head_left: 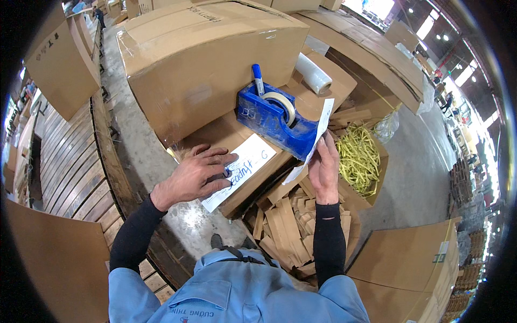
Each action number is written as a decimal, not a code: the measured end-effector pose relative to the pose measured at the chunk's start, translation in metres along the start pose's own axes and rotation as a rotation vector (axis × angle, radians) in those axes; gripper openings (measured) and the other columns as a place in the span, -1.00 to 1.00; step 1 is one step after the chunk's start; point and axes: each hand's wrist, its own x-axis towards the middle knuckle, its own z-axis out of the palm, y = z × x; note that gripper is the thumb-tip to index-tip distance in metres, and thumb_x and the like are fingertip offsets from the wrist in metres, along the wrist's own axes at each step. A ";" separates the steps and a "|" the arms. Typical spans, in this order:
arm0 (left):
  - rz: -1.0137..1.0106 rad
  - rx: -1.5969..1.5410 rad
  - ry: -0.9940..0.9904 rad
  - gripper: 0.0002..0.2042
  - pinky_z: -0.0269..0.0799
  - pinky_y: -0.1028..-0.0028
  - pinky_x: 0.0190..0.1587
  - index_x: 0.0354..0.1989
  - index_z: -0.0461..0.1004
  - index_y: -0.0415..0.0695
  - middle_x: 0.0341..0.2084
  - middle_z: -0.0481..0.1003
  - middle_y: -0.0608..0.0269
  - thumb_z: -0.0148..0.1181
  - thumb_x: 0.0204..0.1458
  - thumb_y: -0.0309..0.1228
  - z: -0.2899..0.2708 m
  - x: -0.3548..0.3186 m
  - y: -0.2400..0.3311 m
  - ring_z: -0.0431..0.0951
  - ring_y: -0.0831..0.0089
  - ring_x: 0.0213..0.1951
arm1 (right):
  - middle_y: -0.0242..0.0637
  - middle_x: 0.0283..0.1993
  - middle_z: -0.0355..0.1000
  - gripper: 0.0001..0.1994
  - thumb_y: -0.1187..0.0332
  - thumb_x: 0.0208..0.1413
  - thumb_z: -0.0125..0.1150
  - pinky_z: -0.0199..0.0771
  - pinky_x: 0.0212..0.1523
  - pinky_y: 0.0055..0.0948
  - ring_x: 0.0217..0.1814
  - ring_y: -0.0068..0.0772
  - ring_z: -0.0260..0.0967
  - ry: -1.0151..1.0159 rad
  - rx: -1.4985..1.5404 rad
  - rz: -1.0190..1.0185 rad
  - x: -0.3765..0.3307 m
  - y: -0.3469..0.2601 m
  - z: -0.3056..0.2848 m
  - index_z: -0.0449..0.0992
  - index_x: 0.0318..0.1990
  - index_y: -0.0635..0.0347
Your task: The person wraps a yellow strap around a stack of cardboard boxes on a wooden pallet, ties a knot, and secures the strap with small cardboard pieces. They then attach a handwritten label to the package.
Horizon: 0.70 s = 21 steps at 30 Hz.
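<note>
My left hand [195,175] lies with its fingers spread on a white paper sheet [259,151] that bears blue handwriting. The sheet rests on top of a cardboard box [237,203]. In my right hand [325,171] is another white sheet [323,123], held upright and seen almost edge-on beside a blue tape dispenser [258,113]. A roll of pale tape [281,103] sits in the dispenser, and a blue-capped marker [258,81] stands at its back.
Behind the dispenser stands a large closed carton [210,81]; a roll of clear film [313,74] lies to its right. Yellow straps [360,159] fill a box at the right, with cardboard scraps [293,223] below. A wooden slatted conveyor [81,156] runs along the left.
</note>
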 end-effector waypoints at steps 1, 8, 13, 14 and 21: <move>-0.004 -0.003 -0.004 -0.58 0.11 -0.13 0.32 0.05 0.54 -0.09 0.30 0.38 0.30 0.20 0.15 -0.07 0.000 0.001 -0.001 0.30 0.10 0.32 | -0.22 0.28 0.32 -0.49 0.32 0.39 0.03 0.27 0.32 -0.34 0.26 -0.39 0.31 -0.002 0.005 0.000 -0.002 -0.002 0.003 0.15 0.38 0.37; 0.001 0.017 -0.033 -0.59 0.15 -0.05 0.29 0.04 0.55 -0.09 0.29 0.38 0.31 0.21 0.15 -0.07 -0.001 0.005 -0.002 0.32 0.12 0.31 | -0.16 0.26 0.34 -0.50 0.36 0.38 0.04 0.29 0.32 -0.32 0.27 -0.37 0.30 0.037 0.033 0.010 -0.020 -0.012 0.024 0.16 0.36 0.45; -0.011 -0.071 -0.004 -0.62 0.23 0.06 0.25 -0.04 0.59 -0.10 0.22 0.45 0.27 0.30 0.07 -0.12 -0.004 0.012 -0.007 0.38 0.14 0.25 | -0.15 0.24 0.36 -0.50 0.36 0.38 0.05 0.33 0.31 -0.30 0.25 -0.36 0.34 0.093 0.005 0.069 -0.014 -0.027 0.027 0.17 0.36 0.45; 0.013 -0.081 0.001 -0.62 0.24 0.06 0.25 -0.07 0.59 -0.11 0.20 0.46 0.25 0.32 0.05 -0.12 -0.005 0.013 -0.008 0.39 0.14 0.24 | -0.15 0.24 0.36 -0.50 0.35 0.38 0.05 0.33 0.31 -0.30 0.24 -0.36 0.35 0.088 -0.007 0.068 -0.012 -0.030 0.027 0.18 0.36 0.45; 0.074 -0.106 0.012 -0.65 0.22 0.06 0.29 -0.25 0.60 -0.15 0.13 0.49 0.19 0.41 -0.05 -0.12 -0.006 0.022 -0.007 0.44 0.16 0.18 | -0.13 0.20 0.39 -0.51 0.34 0.38 0.05 0.40 0.24 -0.32 0.18 -0.36 0.39 0.069 -0.081 0.083 -0.008 -0.044 0.032 0.20 0.33 0.48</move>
